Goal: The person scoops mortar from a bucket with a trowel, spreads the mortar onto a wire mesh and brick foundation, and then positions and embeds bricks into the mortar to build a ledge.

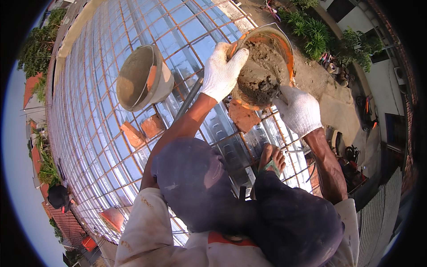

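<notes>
Both my hands wear white knit gloves. My left hand (224, 71) grips the upper left rim of an orange bucket (267, 66) full of wet grey mortar, which has a wire handle. My right hand (298, 111) is closed on the bucket's lower right side, its fingertips partly hidden. Under the bucket lies a broken brick piece (243, 115). To the left, a grey-stained bucket (162, 80) rests tilted on the rebar grid (102, 115), beside two brick pieces (152, 125). A dark metal tube (187, 104) runs behind my left forearm. My bare sandalled foot (272, 158) stands on the grid.
The grid lies over shiny corrugated sheets. Beyond its right edge is a drop to a yard (333, 93) with plants and clutter; corrugated sheeting (380, 222) is at lower right. A person in a dark cap (58, 196) is at far left, near rooftops and another brick piece (111, 217).
</notes>
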Demonstrator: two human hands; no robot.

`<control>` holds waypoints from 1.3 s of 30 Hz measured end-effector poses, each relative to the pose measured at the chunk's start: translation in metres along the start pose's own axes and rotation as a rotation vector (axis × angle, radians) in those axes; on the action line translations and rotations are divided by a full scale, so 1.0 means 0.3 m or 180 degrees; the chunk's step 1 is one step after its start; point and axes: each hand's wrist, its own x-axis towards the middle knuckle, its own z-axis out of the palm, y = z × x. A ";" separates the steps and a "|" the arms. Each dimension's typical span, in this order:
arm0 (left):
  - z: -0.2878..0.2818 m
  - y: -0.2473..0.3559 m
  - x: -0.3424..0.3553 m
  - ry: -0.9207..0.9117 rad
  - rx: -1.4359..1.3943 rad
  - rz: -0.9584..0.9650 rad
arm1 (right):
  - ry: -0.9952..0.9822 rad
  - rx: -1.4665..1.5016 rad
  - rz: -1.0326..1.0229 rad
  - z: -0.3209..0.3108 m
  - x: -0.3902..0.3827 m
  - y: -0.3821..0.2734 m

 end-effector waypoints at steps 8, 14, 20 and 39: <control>-0.031 0.014 -0.017 0.0006 0.0340 0.0020 | -0.0289 0.0988 0.0528 -0.013 -0.012 0.048; -0.032 0.002 -0.022 -0.0074 0.0244 0.0097 | -0.0317 0.0166 0.0279 -0.052 -0.068 0.045; 0.037 -0.041 -0.010 -0.0127 -0.0521 -0.0190 | -0.0713 -0.0094 0.0342 0.061 -0.016 0.081; -0.152 -0.163 0.103 0.0001 -0.0964 -0.0569 | -0.0272 0.2617 0.0419 -0.013 -0.108 0.157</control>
